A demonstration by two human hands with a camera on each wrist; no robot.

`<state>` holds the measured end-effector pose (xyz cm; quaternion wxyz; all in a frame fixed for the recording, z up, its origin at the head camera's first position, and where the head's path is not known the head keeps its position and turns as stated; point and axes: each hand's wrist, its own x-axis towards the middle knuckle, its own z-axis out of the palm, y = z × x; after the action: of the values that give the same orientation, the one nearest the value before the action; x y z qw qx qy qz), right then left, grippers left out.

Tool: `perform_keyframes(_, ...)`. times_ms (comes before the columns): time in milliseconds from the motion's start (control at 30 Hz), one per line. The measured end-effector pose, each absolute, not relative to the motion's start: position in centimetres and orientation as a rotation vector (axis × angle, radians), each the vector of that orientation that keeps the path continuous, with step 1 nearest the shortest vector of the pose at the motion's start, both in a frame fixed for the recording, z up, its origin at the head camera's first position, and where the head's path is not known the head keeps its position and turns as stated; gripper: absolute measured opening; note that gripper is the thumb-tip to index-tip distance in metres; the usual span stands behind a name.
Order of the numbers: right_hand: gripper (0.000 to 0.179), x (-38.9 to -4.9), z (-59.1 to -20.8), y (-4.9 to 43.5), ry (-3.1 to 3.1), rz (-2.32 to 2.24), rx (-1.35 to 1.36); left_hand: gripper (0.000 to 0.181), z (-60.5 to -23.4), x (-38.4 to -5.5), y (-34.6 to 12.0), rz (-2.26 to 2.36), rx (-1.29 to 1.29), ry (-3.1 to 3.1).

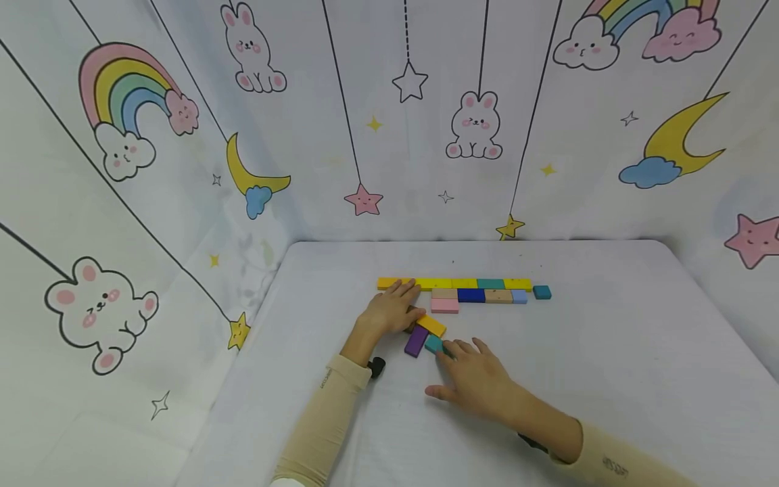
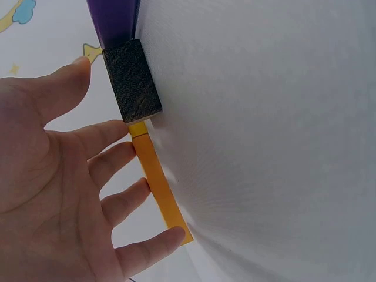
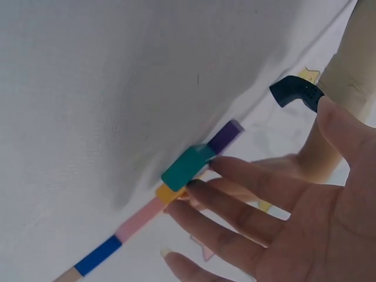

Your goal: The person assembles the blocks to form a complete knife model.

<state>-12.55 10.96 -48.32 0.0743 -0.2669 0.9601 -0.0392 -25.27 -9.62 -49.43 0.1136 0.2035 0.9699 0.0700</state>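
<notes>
My left hand (image 1: 389, 312) lies over the left end of a long row of blocks. Its spread fingertips touch the orange end block (image 2: 155, 182), and its thumb is near a dark brown block (image 2: 132, 82). My right hand (image 1: 477, 379) reaches in from the right with loosely extended fingers, the fingertips at a teal block (image 3: 187, 168). Between the hands, a purple block (image 1: 416, 341) and a yellow-orange block (image 1: 431, 326) lie at angles close to the teal one. In the head view, the left hand partly hides the brown block.
The long row continues with yellow blocks (image 1: 433, 283) and a teal one (image 1: 490, 283). A second row below has tan (image 1: 444, 293), navy (image 1: 471, 295) and light blue (image 1: 519, 296) blocks, with a pink block (image 1: 445, 306) beneath. Another teal block (image 1: 541, 292) sits at the right end.
</notes>
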Motion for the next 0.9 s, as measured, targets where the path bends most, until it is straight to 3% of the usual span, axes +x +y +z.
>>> perform_keyframes(900,0.083,-11.9,-48.29,11.91,2.912,-0.06,-0.843,0.067,-49.19,-25.19,-9.6,0.206,0.601,2.835)
